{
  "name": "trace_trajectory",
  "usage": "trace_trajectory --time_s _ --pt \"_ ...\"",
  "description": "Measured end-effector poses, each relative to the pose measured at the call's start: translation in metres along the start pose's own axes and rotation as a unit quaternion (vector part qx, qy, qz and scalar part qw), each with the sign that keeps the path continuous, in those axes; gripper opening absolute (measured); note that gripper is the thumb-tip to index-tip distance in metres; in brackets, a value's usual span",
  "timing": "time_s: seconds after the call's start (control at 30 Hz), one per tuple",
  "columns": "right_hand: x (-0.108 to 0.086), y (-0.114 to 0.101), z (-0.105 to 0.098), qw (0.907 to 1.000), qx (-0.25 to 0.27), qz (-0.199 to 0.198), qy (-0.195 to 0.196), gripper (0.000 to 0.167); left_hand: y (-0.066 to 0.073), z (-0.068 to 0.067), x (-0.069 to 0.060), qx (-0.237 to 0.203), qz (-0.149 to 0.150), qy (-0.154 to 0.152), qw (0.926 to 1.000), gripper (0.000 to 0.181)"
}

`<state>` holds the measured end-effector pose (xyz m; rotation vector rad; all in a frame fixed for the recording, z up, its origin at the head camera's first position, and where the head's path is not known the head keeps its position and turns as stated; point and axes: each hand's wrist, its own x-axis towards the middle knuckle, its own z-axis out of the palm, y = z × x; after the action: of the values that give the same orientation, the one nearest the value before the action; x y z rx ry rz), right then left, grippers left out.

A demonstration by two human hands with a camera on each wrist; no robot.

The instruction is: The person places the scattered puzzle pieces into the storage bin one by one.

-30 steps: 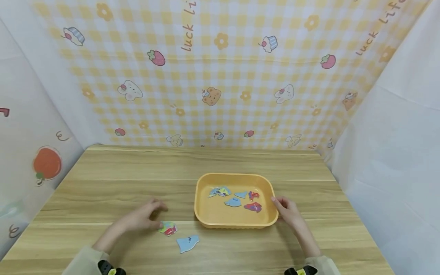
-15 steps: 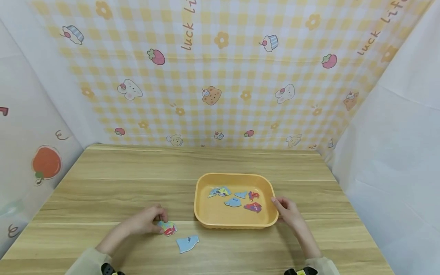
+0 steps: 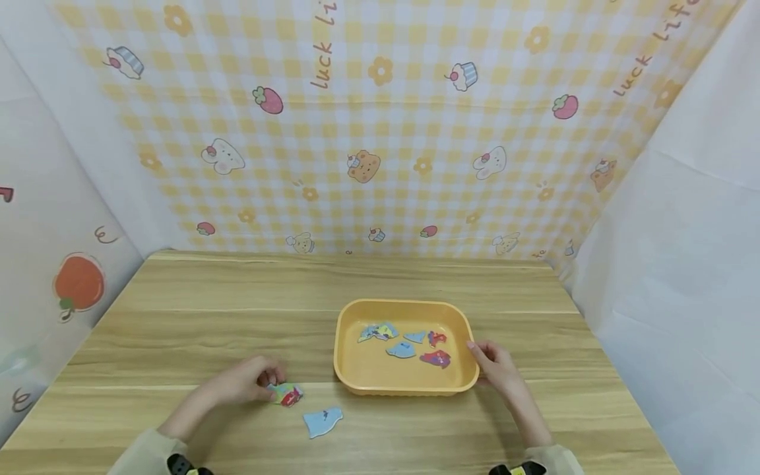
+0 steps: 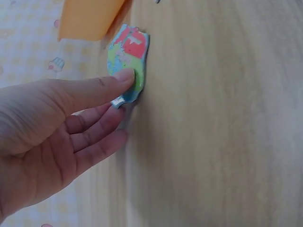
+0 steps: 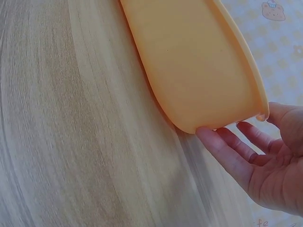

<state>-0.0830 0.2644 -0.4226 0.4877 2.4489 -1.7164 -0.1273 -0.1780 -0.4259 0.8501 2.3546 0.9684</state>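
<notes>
My left hand (image 3: 246,381) pinches a colourful puzzle piece (image 3: 289,395), green, blue and red, on the left of the table. In the left wrist view the thumb presses on the face of this piece (image 4: 135,46) and the other fingers lie behind and below it. A light blue puzzle piece (image 3: 323,422) lies flat just to its right. My right hand (image 3: 499,364) grips the right end of a yellow plastic tray (image 3: 386,380). In the right wrist view the thumb is at the rim and the fingertips touch the tray's outer side (image 5: 189,61).
Inside the tray lie several puzzle pieces, among them a blue one (image 3: 402,350) and a red-purple one (image 3: 436,359). The wooden table (image 3: 237,284) ends at a yellow checked cloth (image 3: 427,119) behind. White cloths hang at both sides.
The fingers of my left hand have come down and closed on the colourful piece, which has shifted slightly left. My right hand stays on the tray's end.
</notes>
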Motion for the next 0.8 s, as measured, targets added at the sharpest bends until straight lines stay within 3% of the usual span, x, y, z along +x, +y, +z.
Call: trace_trajectory --time_s 0.17,0.3,0.63,0.8 --pt "0.0 0.001 0.0 1.0 -0.005 0.0 -0.002 0.046 -0.001 -0.008 -0.004 -0.016 0.005 -0.027 0.9995 0.004" --pt "-0.001 0.002 0.0 1.0 -0.007 0.001 -0.004 0.046 0.001 -0.014 -0.005 -0.027 0.004 -0.033 0.9991 0.006" --pt "-0.001 0.001 0.001 1.0 0.001 0.004 -0.001 0.047 0.012 -0.028 0.002 -0.014 0.03 0.004 0.9994 0.015" --pt "-0.001 0.0 0.001 1.0 0.004 0.002 0.002 0.047 0.021 -0.032 0.009 -0.005 0.01 0.034 0.9994 0.018"
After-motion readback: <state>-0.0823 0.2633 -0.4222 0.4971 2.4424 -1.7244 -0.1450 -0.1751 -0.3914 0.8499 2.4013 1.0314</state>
